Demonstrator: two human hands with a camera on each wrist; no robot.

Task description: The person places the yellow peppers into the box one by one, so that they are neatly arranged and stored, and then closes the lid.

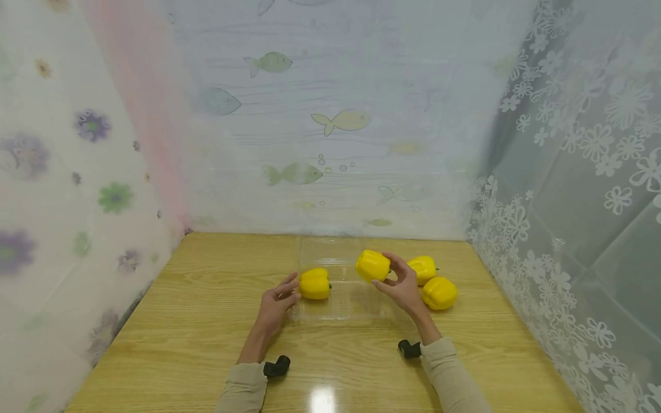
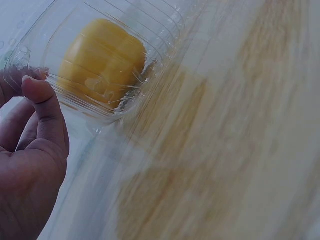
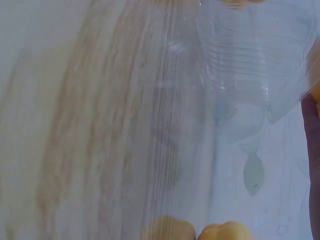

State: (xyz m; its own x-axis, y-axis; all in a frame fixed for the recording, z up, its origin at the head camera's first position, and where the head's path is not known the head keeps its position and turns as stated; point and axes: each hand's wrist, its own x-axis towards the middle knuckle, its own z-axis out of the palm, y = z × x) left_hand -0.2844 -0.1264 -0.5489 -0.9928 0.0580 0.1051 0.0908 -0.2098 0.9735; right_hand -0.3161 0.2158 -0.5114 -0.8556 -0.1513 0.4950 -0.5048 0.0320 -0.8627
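Observation:
A clear plastic clamshell container [image 1: 351,312] lies on the table with its lid [image 1: 330,249] folded back toward the wall. Inside its left half sits a yellow bell pepper [image 1: 314,284], stem pointing right. My left hand [image 1: 275,307] pinches the container's left rim; the left wrist view shows thumb [image 2: 40,90] and forefinger meeting at that edge, with the pepper [image 2: 102,60] behind the clear wall. With thumb and fingertips, my right hand [image 1: 405,287] holds another yellow bell pepper [image 1: 373,265] above the container's right side. Only a sliver of that hand shows in the right wrist view.
Two more yellow bell peppers, one behind [image 1: 422,269] and one nearer [image 1: 439,293], lie just right of the container beside my right wrist. The wood-grain table [image 1: 206,321] ends at a fish-print curtain [image 1: 341,143] behind; flowered curtains hang at both sides.

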